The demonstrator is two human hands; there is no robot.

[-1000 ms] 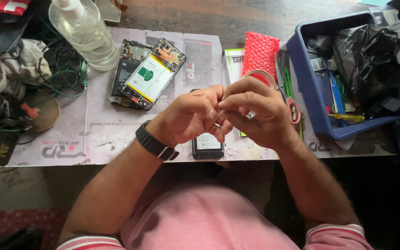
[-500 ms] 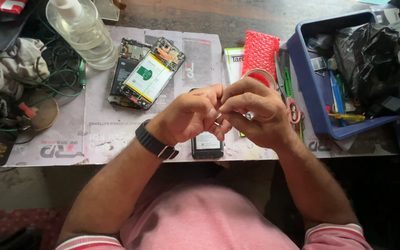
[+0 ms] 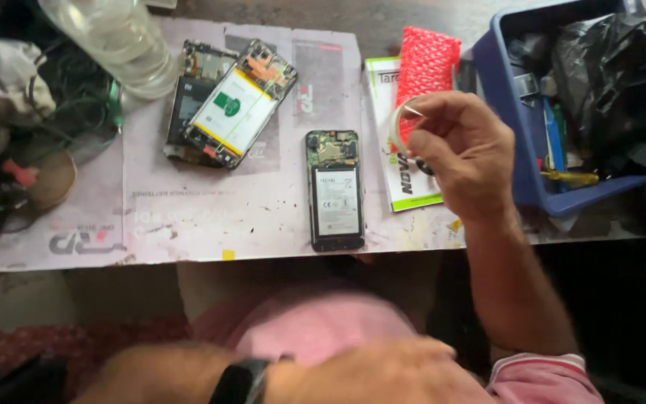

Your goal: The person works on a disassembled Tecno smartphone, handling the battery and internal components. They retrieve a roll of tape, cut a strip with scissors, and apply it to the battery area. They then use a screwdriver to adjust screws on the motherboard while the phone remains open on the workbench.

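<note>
My right hand point(image 3: 463, 153) is raised over the right side of the work mat point(image 3: 188, 217) and pinches a small roll of clear tape point(image 3: 399, 127) between thumb and fingers. A black phone with its back cover off point(image 3: 336, 191) lies flat on the mat just left of that hand, untouched. My left hand point(image 3: 383, 370) is down by my lap below the table edge, blurred, with a dark watch point(image 3: 239, 383) on the wrist. I cannot make out whether it holds anything.
Two more opened phones point(image 3: 229, 105) lie stacked at the mat's upper left beside a clear plastic bottle point(image 3: 117, 41). A red mesh bundle point(image 3: 428, 63) and a green-white booklet point(image 3: 396, 176) sit behind my right hand. A blue bin point(image 3: 521, 157) of tools stands at the right, and tangled cables point(image 3: 46, 112) lie at the left.
Both hands were clasped together over the phone. Now they have parted: the left has dropped to my lap, the right has lifted right with the tape roll, uncovering the phone.
</note>
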